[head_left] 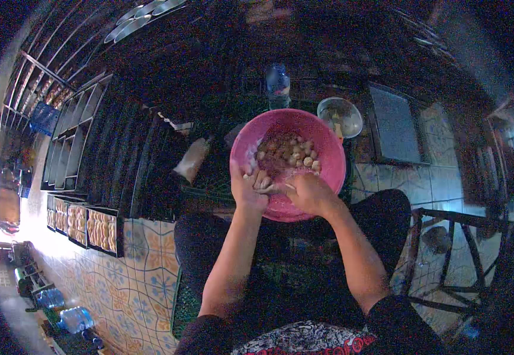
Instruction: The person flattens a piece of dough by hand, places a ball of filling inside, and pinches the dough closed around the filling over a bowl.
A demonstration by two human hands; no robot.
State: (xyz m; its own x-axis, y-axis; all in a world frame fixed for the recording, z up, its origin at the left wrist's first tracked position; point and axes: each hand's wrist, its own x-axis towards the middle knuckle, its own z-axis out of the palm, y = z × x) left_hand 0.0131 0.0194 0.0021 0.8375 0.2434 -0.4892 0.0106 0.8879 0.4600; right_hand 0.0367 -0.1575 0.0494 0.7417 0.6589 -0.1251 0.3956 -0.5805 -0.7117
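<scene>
Pink bowl (328,148) sits just in front of the seated person's knees, raised on a dark crate-like stand whose make I cannot tell, and it holds a heap of small pale and brown lumps (286,152). Both hands are in at its near rim. The left hand (250,188) curls its fingers around a bit of the pale stuff, and the right hand (309,192) is closed beside it, fingertips meeting the left; whether it holds its own piece I cannot tell.

No brand or label can be read anywhere. The shirt at the bottom edge bears red letters (313,349), but they are too blurred to make out.

Just behind the bowl stands a clear bottle with a blue cap (278,83), and to its right a small clear bowl (340,116) with something pale in it. Further right a flat grey tray (394,124) lies on the tiled floor (144,278). To the left, black trays (100,228) hold rows of pale shaped pieces, with stacked empty ones behind. Big water bottles (73,319) lie in the lower left corner. A dark metal frame (446,254) stands by the right knee.
</scene>
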